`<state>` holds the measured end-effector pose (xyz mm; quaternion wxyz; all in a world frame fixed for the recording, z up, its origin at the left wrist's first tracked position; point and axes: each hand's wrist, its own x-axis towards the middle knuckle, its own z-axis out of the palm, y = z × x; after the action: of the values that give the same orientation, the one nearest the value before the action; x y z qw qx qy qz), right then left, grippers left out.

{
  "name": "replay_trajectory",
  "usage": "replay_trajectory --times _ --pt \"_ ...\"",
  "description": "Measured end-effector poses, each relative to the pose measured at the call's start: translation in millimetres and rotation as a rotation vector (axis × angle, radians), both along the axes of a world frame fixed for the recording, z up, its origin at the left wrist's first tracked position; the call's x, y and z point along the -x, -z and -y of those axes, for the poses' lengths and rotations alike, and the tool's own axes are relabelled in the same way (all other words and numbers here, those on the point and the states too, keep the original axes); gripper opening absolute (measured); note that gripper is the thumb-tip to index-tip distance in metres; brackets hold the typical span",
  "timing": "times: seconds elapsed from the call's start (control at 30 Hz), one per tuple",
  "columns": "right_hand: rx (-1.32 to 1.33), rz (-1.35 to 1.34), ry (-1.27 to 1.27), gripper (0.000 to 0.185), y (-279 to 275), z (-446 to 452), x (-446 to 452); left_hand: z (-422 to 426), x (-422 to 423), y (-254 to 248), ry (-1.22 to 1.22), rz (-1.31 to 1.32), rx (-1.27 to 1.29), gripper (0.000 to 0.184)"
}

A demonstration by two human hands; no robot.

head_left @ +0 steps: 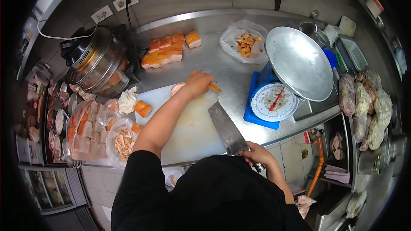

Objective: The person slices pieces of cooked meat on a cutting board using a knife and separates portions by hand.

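Note:
My left hand (200,82) reaches across the white cutting board (188,132) to its far edge, fingers closed. An orange-brown strip of roast pork (215,87) sticks out from the fingertips. Another pale piece of pork (177,87) lies partly hidden behind my left wrist. At the board's right edge, my right hand (259,154) grips the handle of a wide cleaver (228,128), whose blade lies flat over the board's edge. On the board's left side sits a crisp-skinned pork chunk (143,108), with a crumpled white cloth (127,99) beside it.
Roast pork blocks (165,51) stand in rows at the back. A plastic bag of pork scraps (246,42) lies near a blue scale (274,102) with a metal pan (299,63). Left are a glass-bowl oven (100,64) and bagged meat (83,132); filled bags (366,102) sit right.

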<state>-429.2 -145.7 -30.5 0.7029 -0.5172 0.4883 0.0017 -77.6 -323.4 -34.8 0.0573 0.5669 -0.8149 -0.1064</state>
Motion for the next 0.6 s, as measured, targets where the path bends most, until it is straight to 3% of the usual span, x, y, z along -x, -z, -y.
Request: replay_trajectory --times 0.17,0.23,0.33,0.43,0.6 --pt "-0.036 0.062 0.094 0.025 6 -9 13 -60 14 -28 0.017 -0.177 0.204 0.025" --pt "-0.022 0.045 0.092 0.023 8 -9 12 -99 15 -20 0.001 -0.285 0.43 0.027" --pt "0.008 -0.066 0.049 0.023 12 -9 9 -162 4 19 -0.147 -0.273 0.453 0.026" --pt "0.051 -0.07 0.047 0.024 2 -8 2 -211 -12 57 -0.244 -0.295 0.293 0.031" --pt "0.196 -0.146 -0.026 0.024 -8 -5 -4 -246 -13 68 -0.399 -0.463 0.322 0.033"
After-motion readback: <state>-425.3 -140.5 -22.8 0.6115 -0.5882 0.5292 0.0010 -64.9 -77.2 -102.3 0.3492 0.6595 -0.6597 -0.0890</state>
